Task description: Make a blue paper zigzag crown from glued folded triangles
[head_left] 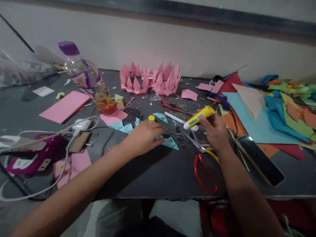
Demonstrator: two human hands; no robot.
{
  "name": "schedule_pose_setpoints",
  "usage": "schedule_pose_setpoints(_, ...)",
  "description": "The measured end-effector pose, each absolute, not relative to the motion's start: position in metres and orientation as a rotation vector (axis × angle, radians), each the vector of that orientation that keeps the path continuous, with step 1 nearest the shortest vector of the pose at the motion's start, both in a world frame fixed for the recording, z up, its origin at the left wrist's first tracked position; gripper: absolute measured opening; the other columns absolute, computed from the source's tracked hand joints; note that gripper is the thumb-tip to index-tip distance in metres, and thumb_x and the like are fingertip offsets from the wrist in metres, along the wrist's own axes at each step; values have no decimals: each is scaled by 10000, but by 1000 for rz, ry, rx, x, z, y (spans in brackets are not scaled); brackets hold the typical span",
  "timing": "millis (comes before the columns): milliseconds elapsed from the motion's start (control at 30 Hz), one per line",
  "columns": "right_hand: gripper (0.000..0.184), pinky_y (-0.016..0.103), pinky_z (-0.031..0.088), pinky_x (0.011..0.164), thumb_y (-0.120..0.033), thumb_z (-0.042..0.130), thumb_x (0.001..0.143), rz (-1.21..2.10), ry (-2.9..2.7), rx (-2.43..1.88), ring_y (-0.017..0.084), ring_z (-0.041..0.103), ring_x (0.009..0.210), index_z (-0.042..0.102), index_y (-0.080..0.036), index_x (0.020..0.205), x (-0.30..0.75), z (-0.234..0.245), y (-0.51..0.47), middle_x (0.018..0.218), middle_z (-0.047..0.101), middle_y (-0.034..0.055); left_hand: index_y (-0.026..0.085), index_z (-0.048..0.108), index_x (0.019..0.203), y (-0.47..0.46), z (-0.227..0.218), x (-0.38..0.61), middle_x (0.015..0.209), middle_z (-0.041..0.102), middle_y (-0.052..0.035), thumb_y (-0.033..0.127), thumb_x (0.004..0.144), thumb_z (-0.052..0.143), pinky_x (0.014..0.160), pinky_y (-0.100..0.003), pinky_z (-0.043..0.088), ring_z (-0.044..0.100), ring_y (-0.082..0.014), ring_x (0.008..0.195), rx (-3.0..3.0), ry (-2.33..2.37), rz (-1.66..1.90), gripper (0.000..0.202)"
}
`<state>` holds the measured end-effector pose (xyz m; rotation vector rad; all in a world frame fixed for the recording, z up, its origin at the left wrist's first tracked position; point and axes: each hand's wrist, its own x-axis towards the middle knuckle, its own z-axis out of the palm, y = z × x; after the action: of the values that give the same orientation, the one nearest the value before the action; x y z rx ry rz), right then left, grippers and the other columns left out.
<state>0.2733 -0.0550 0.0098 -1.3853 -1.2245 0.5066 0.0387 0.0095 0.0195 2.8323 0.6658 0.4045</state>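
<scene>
My right hand (217,133) grips a yellow glue stick (199,117), its white end tilted down to the left above the table. My left hand (145,138) is lower, with its thumb and fingers closed around a light-blue folded paper piece (171,143), partly hidden by the hand. More light-blue folded pieces (121,127) lie just left of it, and another small blue piece (161,117) is beyond it. Close behind my left hand stands a yellow cap (151,118). Scissors with red and yellow handles (201,149) rest open beneath my right hand.
Two pink spiky paper rings (150,80) stand by the wall. A bottle (90,82) leans at left, near cables and a purple device (34,158). A red cutter (172,106) and white pen (174,117) lie mid-table. A phone (260,161) and coloured paper are right.
</scene>
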Motion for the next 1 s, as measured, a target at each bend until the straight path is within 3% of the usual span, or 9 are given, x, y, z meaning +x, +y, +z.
schedule_pose_setpoints(233, 340, 350, 528, 767, -470, 599, 783, 799, -1572, -1370, 204, 659, 832, 629, -211, 1001, 261, 7, -60, 943, 700, 61, 182, 636, 918, 0, 3, 44, 905, 662, -21, 248, 841, 597, 829, -320, 404, 595, -181, 868, 2911, 590, 243, 109)
schedule_pose_setpoints(433, 291, 339, 516, 775, -419, 558, 818, 770, -1809, -1351, 214, 641, 880, 644, -214, 1004, 246, 7, -62, 958, 693, 66, 169, 618, 822, -5, 9, 42, 834, 654, -20, 209, 839, 577, 788, -323, 396, 591, -179, 813, 2952, 592, 279, 60)
schedule_pose_setpoints(567, 260, 345, 511, 756, -394, 564, 807, 713, -1876, -1384, 225, 635, 860, 641, -217, 981, 241, 6, -61, 861, 686, 57, 171, 620, 841, -9, 10, 41, 844, 658, -25, 202, 846, 554, 787, -330, 393, 597, -184, 818, 2985, 591, 275, 73)
schedule_pose_setpoints(1000, 258, 355, 516, 748, -404, 559, 813, 731, -1887, -1414, 236, 638, 868, 638, -229, 985, 242, 7, -63, 856, 687, 50, 168, 636, 892, 1, 22, 27, 890, 661, -38, 188, 873, 507, 796, -332, 404, 597, -199, 872, 2947, 700, 194, 132)
